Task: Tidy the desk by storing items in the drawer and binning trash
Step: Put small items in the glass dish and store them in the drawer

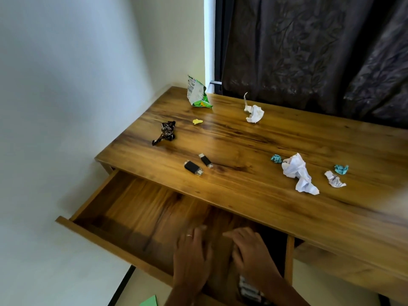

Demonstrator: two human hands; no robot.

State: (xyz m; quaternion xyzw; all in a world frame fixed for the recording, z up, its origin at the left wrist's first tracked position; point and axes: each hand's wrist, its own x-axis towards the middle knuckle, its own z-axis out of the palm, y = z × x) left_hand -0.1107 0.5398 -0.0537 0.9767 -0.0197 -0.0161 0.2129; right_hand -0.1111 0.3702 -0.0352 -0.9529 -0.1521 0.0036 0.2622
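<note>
The wooden drawer point(123, 202) under the desk's left end is pulled open, and its visible floor is bare. Over its front right part hover my left hand point(192, 257) and my right hand point(254, 255), both blurred, fingers spread, holding nothing. Two black USB sticks point(193, 168) point(205, 160) lie on the desk point(242, 191) just behind the drawer. Trash is scattered on top: a green snack bag point(198, 93), a dark foil wrapper point(166, 131), a yellow scrap point(197, 121), white crumpled paper point(297, 171) and a tissue point(254, 112).
Two teal paper balls point(276, 158) point(341, 169) and a small printed paper wad point(333, 179) lie at the right. A white wall bounds the left; a dark curtain point(309, 51) hangs behind. A green sheet corner point(150, 301) shows on the floor.
</note>
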